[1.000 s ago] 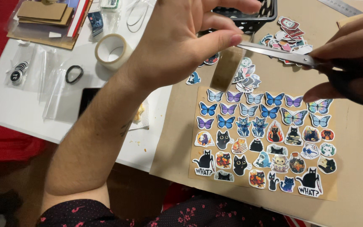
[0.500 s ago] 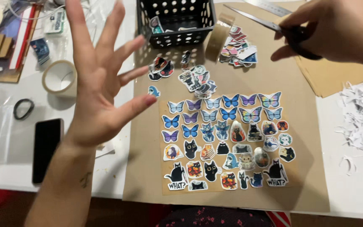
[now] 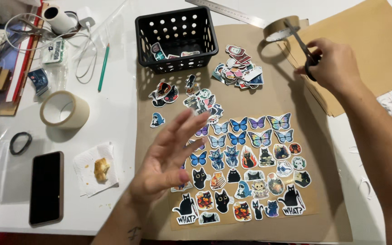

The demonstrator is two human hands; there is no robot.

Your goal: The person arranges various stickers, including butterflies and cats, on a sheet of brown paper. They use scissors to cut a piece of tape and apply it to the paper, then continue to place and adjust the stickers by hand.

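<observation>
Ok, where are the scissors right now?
In the head view, the scissors are at upper right, held in the right hand, blades pointing toward the brown tape roll beside the black basket.

Two hands: left hand (image 3: 169,159), right hand (image 3: 332,66). One pair of scissors (image 3: 301,45). One black basket (image 3: 176,38) far. Two tape rolls: one left (image 3: 64,110), one far right (image 3: 281,28). One phone (image 3: 46,188), one steel ruler (image 3: 227,11), one green pencil (image 3: 103,67). Stickers too many to count.
</observation>
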